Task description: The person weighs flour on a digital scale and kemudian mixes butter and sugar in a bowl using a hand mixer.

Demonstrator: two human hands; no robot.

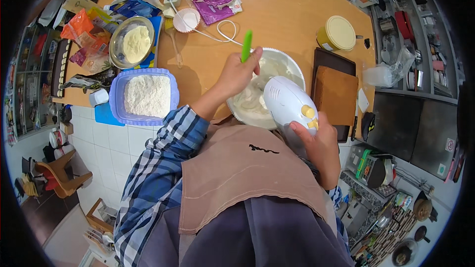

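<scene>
A large white mixing bowl (297, 64) stands at the table's near edge, with pale, creamy batter (250, 100) inside. My left hand (241, 73) is closed round a bright green-handled utensil (247, 45) above the bowl's left side. The handle points up and away; its working end is hidden behind my hand. In my right hand (319, 143) is a white electric hand mixer (289, 98) with yellow controls, held at the bowl's right. Its body leans over the rim, and I cannot see the beaters.
Left of the bowl sit a lavender tub (115, 94) of white flour and a metal bowl (113, 49) of pale yellow powder. A pastry brush (173, 42) and white cord (210, 36) lie behind. Brown cake (336, 94) on a dark tray and a lidded tub (340, 33) stand right.
</scene>
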